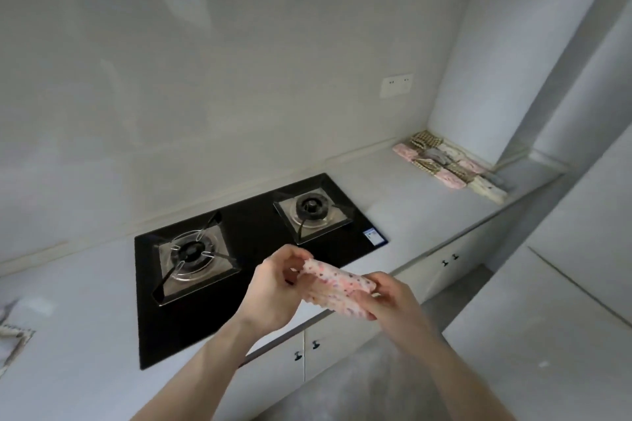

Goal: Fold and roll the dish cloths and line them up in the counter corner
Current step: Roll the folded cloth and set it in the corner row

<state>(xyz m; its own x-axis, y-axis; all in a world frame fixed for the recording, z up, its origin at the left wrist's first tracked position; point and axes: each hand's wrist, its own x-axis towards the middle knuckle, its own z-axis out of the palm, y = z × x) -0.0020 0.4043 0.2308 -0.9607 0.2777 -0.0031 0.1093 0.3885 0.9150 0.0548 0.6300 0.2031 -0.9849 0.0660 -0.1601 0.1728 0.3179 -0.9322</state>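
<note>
I hold the pink speckled dish cloth (337, 287) in the air in front of me, over the counter's front edge and just right of the gas hob (253, 249). It is folded into a narrow band whose long axis runs from upper left to lower right between my hands. My left hand (273, 287) pinches its upper left end with curled fingers; my right hand (386, 297) grips the lower right end, fingers wrapped under and thumb on top. Beyond it lies the white counter (403, 215), and farther off, up and to the right, the row of rolled cloths (451, 161) sits in the corner against the wall, well apart from my hands. My right hand is the nearer one to that corner, so I judge the roll, once made, should travel rightward and away from me. More cloth (13, 342) lies at the far left.
</note>
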